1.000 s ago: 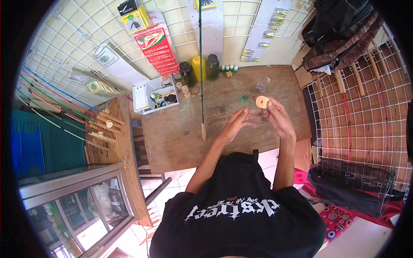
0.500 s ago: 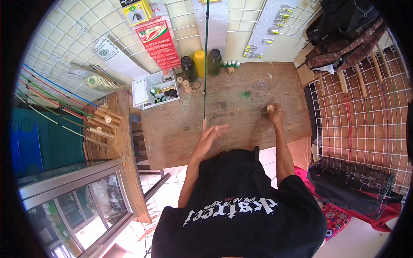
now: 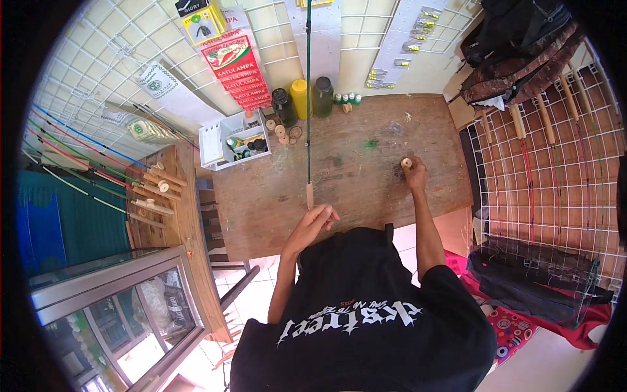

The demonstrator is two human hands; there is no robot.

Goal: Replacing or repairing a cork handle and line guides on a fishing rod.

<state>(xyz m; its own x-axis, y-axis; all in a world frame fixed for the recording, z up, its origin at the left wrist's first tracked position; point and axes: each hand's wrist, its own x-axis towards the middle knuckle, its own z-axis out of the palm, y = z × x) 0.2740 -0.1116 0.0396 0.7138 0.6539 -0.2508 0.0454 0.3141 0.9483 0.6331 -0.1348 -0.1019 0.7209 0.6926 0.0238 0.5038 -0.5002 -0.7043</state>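
Note:
My left hand (image 3: 313, 225) is at the near middle of the wooden table, fingers curled in around the lower end of a fishing rod. The rod (image 3: 309, 130) has a thin dark green shaft and a pale wooden handle (image 3: 310, 195); it runs straight away from me toward the back wall. Over the table's right half, my right hand (image 3: 416, 175) pinches a small round wooden spool (image 3: 406, 163), its pale end turned up. Line between spool and rod is too fine to make out.
On the table (image 3: 261, 209) stand a white divided box (image 3: 212, 147) with small bottles, loose wooden spools (image 3: 281, 130), a yellow bottle (image 3: 299, 98) and two dark ones. More rods (image 3: 163, 186) lie at left; others hang on the right grid. A glass-paned cabinet (image 3: 124, 313) stands at lower left.
My left hand's fingers, stretched and blurred before, have curled in, and the hand sits slightly lower by the rod handle. My right hand has shifted slightly left with the spool.

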